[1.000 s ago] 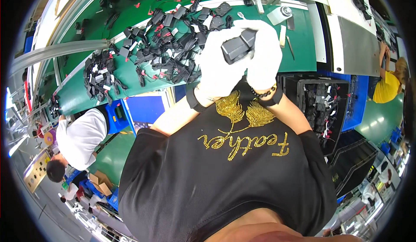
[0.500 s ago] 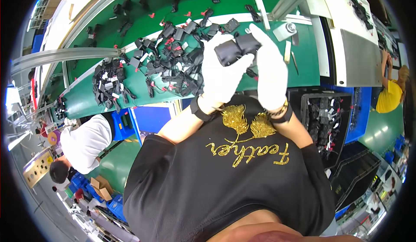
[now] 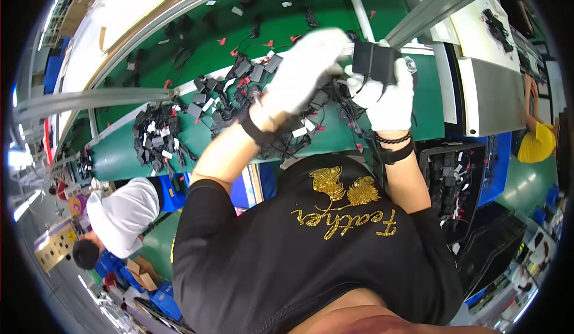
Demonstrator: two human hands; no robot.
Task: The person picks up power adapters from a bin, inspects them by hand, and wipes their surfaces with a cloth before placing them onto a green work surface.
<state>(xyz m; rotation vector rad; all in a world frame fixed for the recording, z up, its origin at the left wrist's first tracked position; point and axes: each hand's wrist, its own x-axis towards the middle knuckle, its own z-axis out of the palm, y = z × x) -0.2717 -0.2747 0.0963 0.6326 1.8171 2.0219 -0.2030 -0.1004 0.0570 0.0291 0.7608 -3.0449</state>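
Note:
In my white-gloved right hand (image 3: 387,102) are two black power adapters (image 3: 373,63), held side by side with their broad faces up. The fingers are closed around them from below. My left hand (image 3: 308,65), also gloved in white, is to their left above the heap of adapters. Motion smears its fingers, so their state is unclear. Beneath and beside it lies a tangled heap of black adapters (image 3: 244,68) with cables, white labels and red tags. Part of that heap is hidden by my left hand and forearm.
Another adapter pile (image 3: 156,135) lies farther left on the green bench (image 3: 113,158). Metal rails (image 3: 95,94) cross above it. To my right stand a grey metal box (image 3: 493,98) and a black crate (image 3: 451,178) holding adapters. A co-worker in white (image 3: 122,214) sits at left.
My left hand has come away from the adapters and moved left. My right hand, now holding both adapters, has shifted right and slightly nearer to me.

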